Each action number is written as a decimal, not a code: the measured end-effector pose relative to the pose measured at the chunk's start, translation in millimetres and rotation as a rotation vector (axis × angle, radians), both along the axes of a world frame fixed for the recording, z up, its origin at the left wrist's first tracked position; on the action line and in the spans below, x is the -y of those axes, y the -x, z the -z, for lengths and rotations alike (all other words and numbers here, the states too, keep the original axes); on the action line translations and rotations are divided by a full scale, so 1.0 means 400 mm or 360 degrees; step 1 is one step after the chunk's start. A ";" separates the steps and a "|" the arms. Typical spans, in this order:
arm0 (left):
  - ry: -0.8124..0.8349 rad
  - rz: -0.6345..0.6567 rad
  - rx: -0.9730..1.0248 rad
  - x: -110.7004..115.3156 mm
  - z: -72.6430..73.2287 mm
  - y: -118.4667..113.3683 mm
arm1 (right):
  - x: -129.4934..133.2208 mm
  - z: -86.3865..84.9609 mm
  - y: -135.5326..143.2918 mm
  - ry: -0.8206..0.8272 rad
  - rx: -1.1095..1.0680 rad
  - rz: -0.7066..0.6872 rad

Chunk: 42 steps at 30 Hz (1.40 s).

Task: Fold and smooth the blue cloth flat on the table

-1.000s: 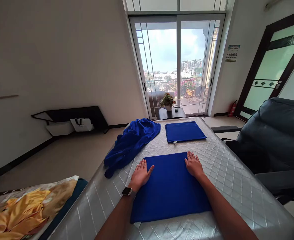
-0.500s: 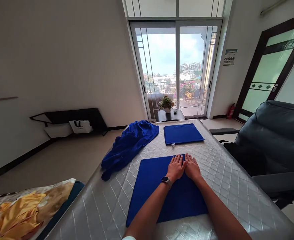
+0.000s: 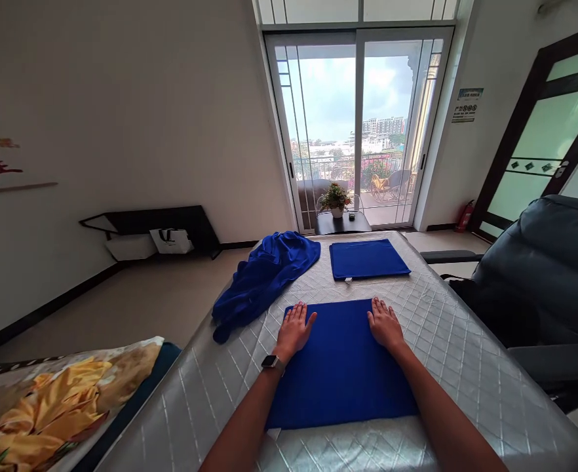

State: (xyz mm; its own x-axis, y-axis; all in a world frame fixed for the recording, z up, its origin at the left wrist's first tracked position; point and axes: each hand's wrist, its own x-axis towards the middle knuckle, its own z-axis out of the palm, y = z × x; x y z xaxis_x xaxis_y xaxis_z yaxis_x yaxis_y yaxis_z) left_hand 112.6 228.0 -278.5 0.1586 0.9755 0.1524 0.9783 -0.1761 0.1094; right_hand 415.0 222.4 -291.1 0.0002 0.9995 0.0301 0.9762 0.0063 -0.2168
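A blue cloth (image 3: pixel 343 373) lies flat on the silver quilted surface (image 3: pixel 446 328) in front of me. My left hand (image 3: pixel 295 330) rests flat near its far left corner, fingers stretched out, a watch on the wrist. Near the far right corner my right hand (image 3: pixel 385 323) lies palm down, its fingers also extended. Beyond them sits a folded blue cloth (image 3: pixel 369 259) with a small white tag. A crumpled blue cloth (image 3: pixel 267 278) is heaped at the far left of the surface.
At the right stands a dark padded chair (image 3: pixel 559 262). Patterned bedding (image 3: pixel 73 406) with yellow fabric is at the lower left. A small table with a potted plant (image 3: pixel 337 198) stands beyond the far edge, before the glass doors.
My hands have moved apart from the middle of the cloth's far edge, the left one going left to the far left corner. The view has turned slightly left.
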 end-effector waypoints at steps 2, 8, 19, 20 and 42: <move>-0.0023 -0.0054 0.0027 -0.004 0.010 0.049 | 0.000 0.002 0.000 -0.0002 0.0020 0.0003; -0.0111 -0.0080 0.0087 -0.015 0.047 0.081 | -0.005 0.012 -0.002 0.0024 0.0081 0.0005; -0.0131 -0.0069 0.0090 -0.018 0.060 0.077 | -0.010 0.021 -0.011 0.0043 0.0153 0.0003; -0.0124 -0.0068 0.0093 -0.018 0.059 0.076 | -0.010 0.019 -0.010 0.0048 0.0161 0.0009; -0.0124 -0.0068 0.0101 -0.020 0.054 0.079 | 0.097 -0.001 -0.009 0.0081 0.0089 -0.0066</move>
